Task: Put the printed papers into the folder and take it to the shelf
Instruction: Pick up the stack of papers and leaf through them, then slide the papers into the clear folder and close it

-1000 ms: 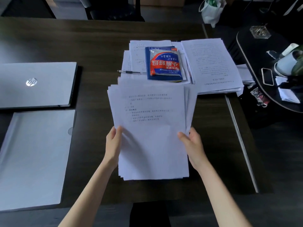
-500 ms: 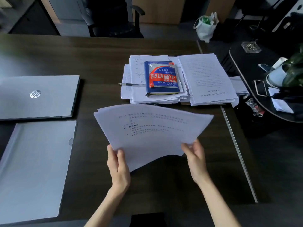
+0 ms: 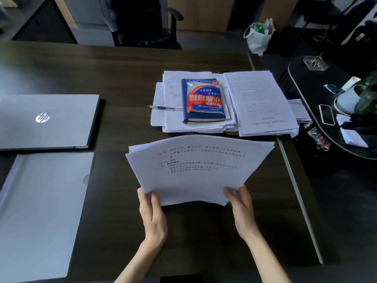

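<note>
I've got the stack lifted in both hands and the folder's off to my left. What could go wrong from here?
1. The printed papers are fanned, edges uneven, gripped only at the near edge by the left hand and right hand; sheets may slip or catch at the folder mouth.
2. The folder lies flat and shut; opening it probably needs one hand off the stack.
3. Swinging left, the drooping far edge might brush the pen.
</note>
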